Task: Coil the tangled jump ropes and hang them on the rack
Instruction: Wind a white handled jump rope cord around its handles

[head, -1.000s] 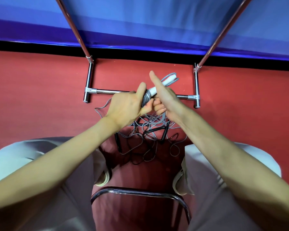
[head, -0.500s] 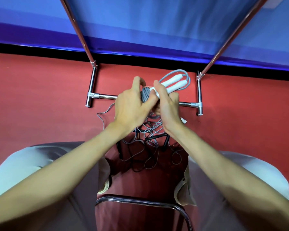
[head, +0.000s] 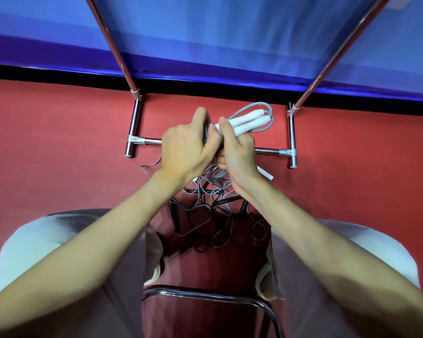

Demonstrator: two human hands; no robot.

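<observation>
A chrome rack (head: 292, 132) stands on the red floor (head: 59, 147) against a blue wall (head: 217, 32), its low crossbar partly hidden behind both hands. Below the hands a tangle of grey and black ropes (head: 213, 211) lies on the floor between the person's knees, with black handles among the loops and one loose white handle (head: 265, 173) poking out just beside the right wrist. A chair's chrome front rail (head: 205, 292) curves across the bottom.

The left hand (head: 186, 152) grips the coiled grey rope (head: 249, 115) with curled fingers, thumb raised; the right hand (head: 237, 152) closes around the same bundle from the other side, thumb pressed over the two white handles (they jut up and to the right, a grey loop arching round them). The bundle is held in the air in front of the crossbar.

Since a second ago the right hand has gone from open-fingered to wrapped on the bundle, and the white handles stand clearer of the fists.
</observation>
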